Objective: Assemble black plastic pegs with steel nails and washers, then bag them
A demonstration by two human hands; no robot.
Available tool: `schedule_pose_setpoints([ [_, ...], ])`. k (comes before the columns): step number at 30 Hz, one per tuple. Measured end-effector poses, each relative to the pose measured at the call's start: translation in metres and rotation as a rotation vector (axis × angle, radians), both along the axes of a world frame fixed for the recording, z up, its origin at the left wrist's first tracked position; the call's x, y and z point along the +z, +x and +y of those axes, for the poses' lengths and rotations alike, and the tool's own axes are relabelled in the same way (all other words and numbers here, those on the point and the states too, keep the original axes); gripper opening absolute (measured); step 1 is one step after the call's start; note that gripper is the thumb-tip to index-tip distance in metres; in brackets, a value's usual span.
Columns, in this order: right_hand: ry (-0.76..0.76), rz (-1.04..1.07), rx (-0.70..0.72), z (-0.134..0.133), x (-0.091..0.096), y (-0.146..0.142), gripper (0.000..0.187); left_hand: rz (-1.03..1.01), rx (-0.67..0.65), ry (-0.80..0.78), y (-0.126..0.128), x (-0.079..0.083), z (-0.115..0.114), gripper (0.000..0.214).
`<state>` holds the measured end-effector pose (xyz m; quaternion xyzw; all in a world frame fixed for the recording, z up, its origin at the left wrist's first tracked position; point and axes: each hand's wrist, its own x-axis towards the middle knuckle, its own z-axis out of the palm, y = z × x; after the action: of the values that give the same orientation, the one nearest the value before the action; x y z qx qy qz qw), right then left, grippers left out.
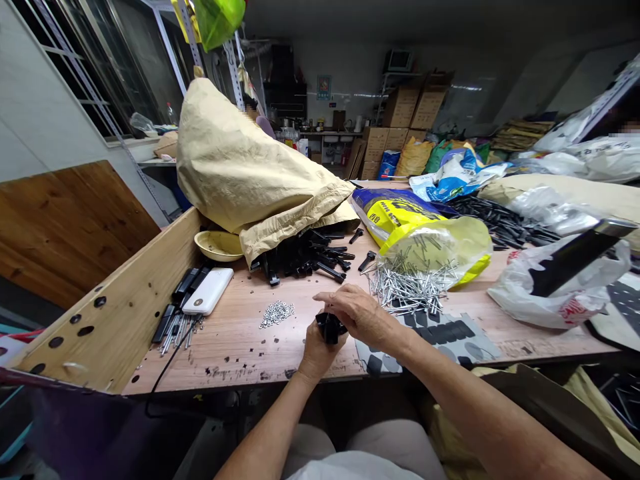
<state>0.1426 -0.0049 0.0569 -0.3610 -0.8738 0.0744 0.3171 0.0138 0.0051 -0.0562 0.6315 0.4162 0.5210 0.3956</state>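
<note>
My left hand [316, 353] is wrapped round a black plastic part [330, 328] just above the front edge of the table, with a hollow end facing me. Over the top of this part lies my right hand [357, 312], its index finger reaching left and its other fingers bent against the part. Just left of the hands is a small pile of metal nuts [277, 314]. Several long black plastic parts [313, 257] spill from a beige cloth sack [250, 167] behind them. To the right, thin metal pins [410, 283] spread out of a yellow and blue bag [415, 220].
A wooden side board [120, 300] borders the table on the left, near a white power bank [209, 291] with a cable and a yellow bowl [219, 245]. A grey sheet with black pads [443, 332] lies to the right, below a white plastic bag [565, 283].
</note>
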Motion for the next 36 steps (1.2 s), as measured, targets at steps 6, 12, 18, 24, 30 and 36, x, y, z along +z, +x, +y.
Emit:
schedule_pose_setpoints([
  [6, -0.117, -0.026, -0.035, 0.009, 0.003, 0.023, 0.033, -0.056, -0.039, -0.043, -0.001, 0.002, -0.001, 0.026],
  [12, -0.271, -0.295, -0.821, 0.069, -0.026, 0.085, 0.028, -0.097, -0.079, -0.069, 0.000, 0.001, -0.002, 0.024],
  [18, -0.314, -0.389, -0.894, 0.099, -0.065, 0.089, 0.021, -0.091, -0.065, -0.044, 0.000, -0.005, 0.001, 0.025],
  [24, -0.302, -0.267, -0.859, 0.095, -0.066, 0.087, 0.029, -0.094, -0.037, -0.116, 0.001, -0.003, 0.000, 0.024],
  [30, -0.218, 0.374, -0.494, 0.040, -0.024, 0.061, 0.043, -0.108, -0.067, -0.089, 0.000, -0.002, 0.000, 0.028],
  [36, -0.218, 0.711, -0.071, -0.016, -0.005, 0.004, 0.030, -0.063, -0.024, -0.073, 0.001, -0.003, 0.000, 0.027],
])
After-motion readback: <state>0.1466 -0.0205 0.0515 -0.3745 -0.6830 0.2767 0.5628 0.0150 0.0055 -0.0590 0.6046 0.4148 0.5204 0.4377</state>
